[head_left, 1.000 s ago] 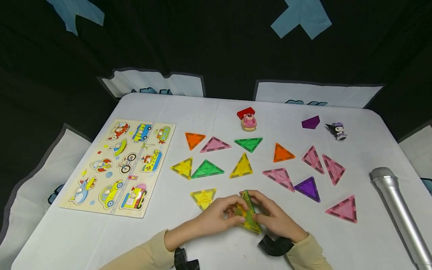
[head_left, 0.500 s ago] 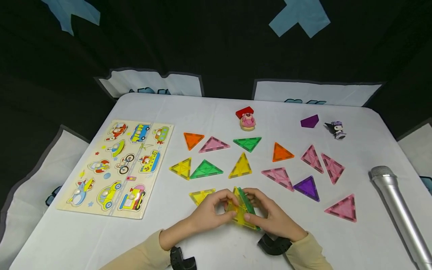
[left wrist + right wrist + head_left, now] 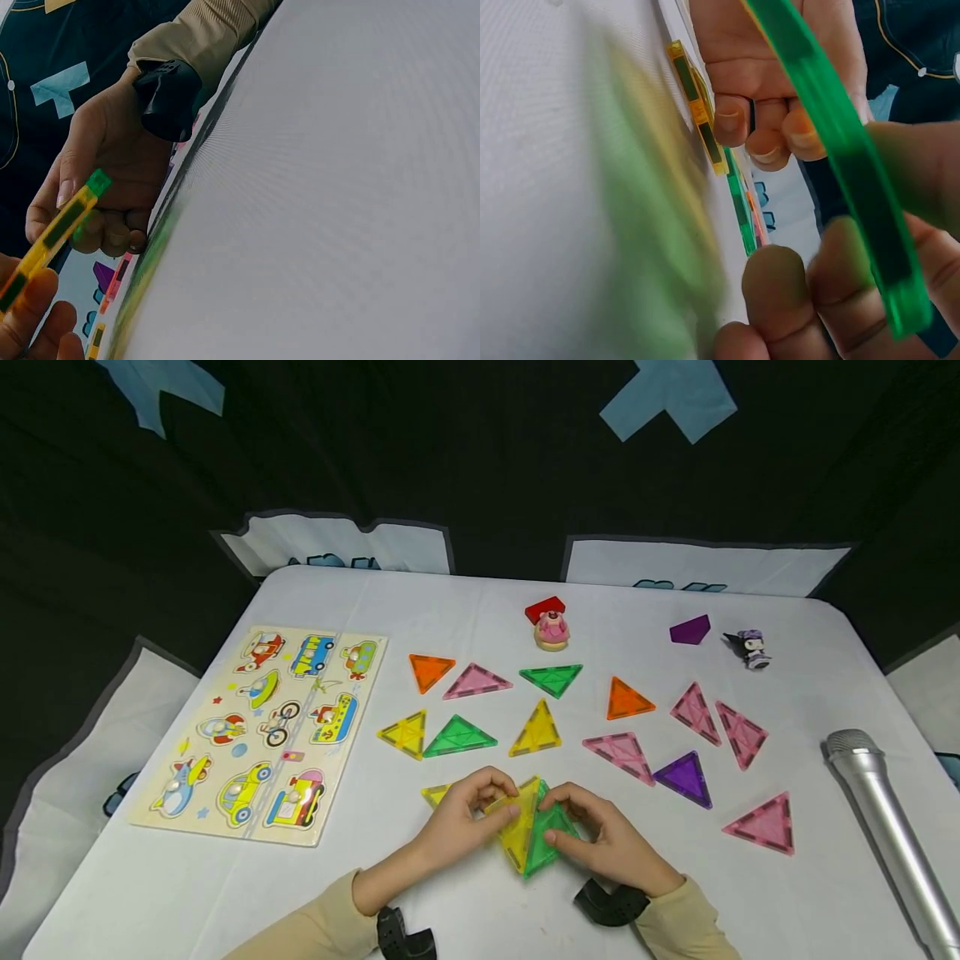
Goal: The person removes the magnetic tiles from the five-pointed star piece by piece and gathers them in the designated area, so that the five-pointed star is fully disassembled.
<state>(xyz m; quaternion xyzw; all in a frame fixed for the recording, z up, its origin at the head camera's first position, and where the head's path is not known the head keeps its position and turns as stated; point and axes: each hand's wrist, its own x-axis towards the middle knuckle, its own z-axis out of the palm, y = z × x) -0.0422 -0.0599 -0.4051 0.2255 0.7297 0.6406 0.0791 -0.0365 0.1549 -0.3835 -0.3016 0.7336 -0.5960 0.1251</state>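
Observation:
My left hand (image 3: 495,806) pinches a yellow triangle tile (image 3: 517,831), and my right hand (image 3: 564,827) pinches a green triangle tile (image 3: 551,842). The two tiles meet along one edge and are held tilted just above the white table (image 3: 450,602), near its front middle. The left wrist view shows the yellow tile (image 3: 52,232) edge-on with a green corner (image 3: 97,181) beside it, in front of the right hand (image 3: 105,172). A green tile edge (image 3: 840,150) crosses the right wrist view in front of the left hand (image 3: 772,75). Another yellow triangle (image 3: 435,793) lies partly hidden under my left hand.
Several coloured triangle tiles lie spread across the table's middle, among them a green one (image 3: 459,737) and a purple one (image 3: 684,779). A vehicle puzzle board (image 3: 262,731) lies at the left and a silver microphone (image 3: 892,835) at the right. A pink figurine (image 3: 551,631), a purple block (image 3: 688,629) and a dark figurine (image 3: 752,649) stand at the back.
The yellow and green tiles, held together nearly edge-on before, have swung open into a side-by-side pair facing up. Both hands shifted slightly toward the back of the table.

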